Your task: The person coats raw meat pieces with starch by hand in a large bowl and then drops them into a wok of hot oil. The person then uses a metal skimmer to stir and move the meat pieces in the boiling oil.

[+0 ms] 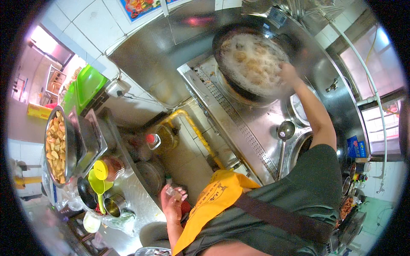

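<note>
My right hand (290, 75) is at the near right edge of a large black wok (246, 93), partly blurred. Whether it holds anything cannot be told. Inside the wok, browned pieces of food (254, 65) lie in foaming, bubbling liquid. Low in the middle, beside the yellow apron (208, 198), my left hand (173, 201) has its fingers curled around a small translucent object (171, 191), whose kind is unclear. A metal ladle (285, 130) rests on the steel stove top, below the wok.
A steel basin of cut potato-like pieces (56, 147), a yellow-lidded jar (102, 170), a green scoop (100, 187) and a metal cup (114, 206) stand on the left counter. A red-capped bottle (160, 140) and yellow pipe (198, 136) lie between counter and stove.
</note>
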### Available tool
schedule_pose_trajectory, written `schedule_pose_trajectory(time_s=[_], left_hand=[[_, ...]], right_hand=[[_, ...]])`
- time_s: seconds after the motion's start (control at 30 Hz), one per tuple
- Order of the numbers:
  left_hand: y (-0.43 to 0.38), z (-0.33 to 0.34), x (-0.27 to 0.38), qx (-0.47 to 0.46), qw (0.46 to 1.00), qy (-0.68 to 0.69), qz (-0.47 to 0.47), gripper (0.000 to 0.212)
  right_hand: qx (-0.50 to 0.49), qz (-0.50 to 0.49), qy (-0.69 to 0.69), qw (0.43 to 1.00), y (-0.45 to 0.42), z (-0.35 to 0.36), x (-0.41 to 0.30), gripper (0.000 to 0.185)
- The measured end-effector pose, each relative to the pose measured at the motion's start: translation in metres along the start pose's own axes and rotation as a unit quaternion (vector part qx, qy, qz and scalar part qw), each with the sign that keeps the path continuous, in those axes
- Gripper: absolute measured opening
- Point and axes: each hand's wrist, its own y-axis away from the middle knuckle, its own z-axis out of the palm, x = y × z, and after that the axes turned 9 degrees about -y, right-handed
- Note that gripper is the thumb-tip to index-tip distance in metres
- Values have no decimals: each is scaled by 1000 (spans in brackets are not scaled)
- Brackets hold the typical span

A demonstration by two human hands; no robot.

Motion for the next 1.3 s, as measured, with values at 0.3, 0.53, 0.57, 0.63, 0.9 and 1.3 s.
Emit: schedule_pose_trajectory(time_s=[0.3,0.53,0.57,0.63,0.9,1.3], left_hand=[[-44,89,27,-233,912,-330,62,80],[-64,130,35,-241,923,-296,57,84],[-64,134,37,-234,935,-262,39,85],[-66,136,38,-226,955,-190,30,80],[-13,5,30,-30,997,-61,37,31],[240,-222,-97,590,723,-358,8,31]], right_hand=[[-546,-238,-472,650,216,-2,-331,47],[-433,-287,-452,725,207,-11,-323,33],[-400,-278,-479,730,204,-7,-318,32],[-382,-274,-572,673,185,5,-305,31],[-93,-103,-148,979,12,-22,-236,51],[-186,-200,-424,863,-40,16,-272,39]])
